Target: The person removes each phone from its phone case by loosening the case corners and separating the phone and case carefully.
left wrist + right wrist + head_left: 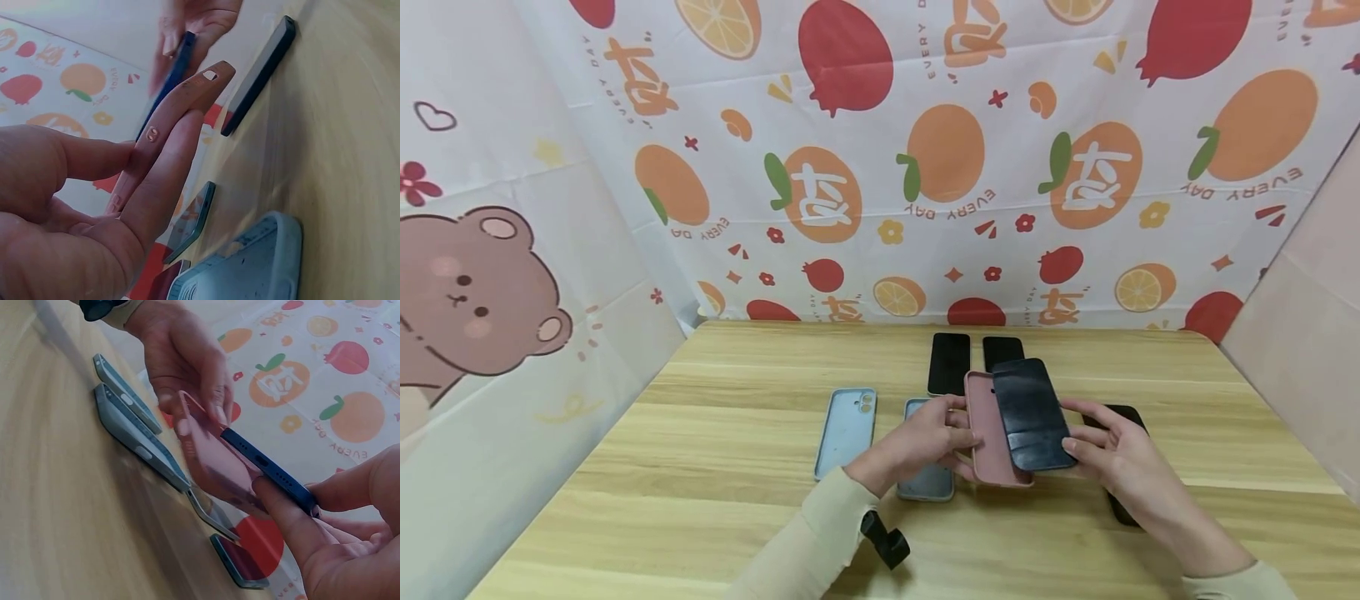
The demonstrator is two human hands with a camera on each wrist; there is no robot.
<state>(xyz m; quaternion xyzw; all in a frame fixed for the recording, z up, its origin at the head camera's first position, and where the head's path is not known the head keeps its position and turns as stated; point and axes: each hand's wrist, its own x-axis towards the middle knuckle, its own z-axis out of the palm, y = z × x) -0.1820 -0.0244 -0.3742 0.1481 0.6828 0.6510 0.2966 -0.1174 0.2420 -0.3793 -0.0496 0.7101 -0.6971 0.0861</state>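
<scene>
My left hand (936,433) grips a pink phone case (988,433) by its left edge, its open inner side facing up. In my right hand (1112,454), thumb and fingers pinch a dark blue phone (1033,417) by its right edge. The phone overlaps the right part of the case in the head view. From the right wrist, the phone's port end (269,469) shows close over the case's inside. The left wrist view shows the case's side (159,128) with its button bumps between thumb and fingers, the phone just beyond.
On the wooden table (737,467) lie a light blue case (847,433) and a grey-blue case (928,483), partly under my left arm. Two dark phones (950,362) lie at the back, another (1123,508) beneath my right hand. A black strap (886,542) hangs by my left wrist.
</scene>
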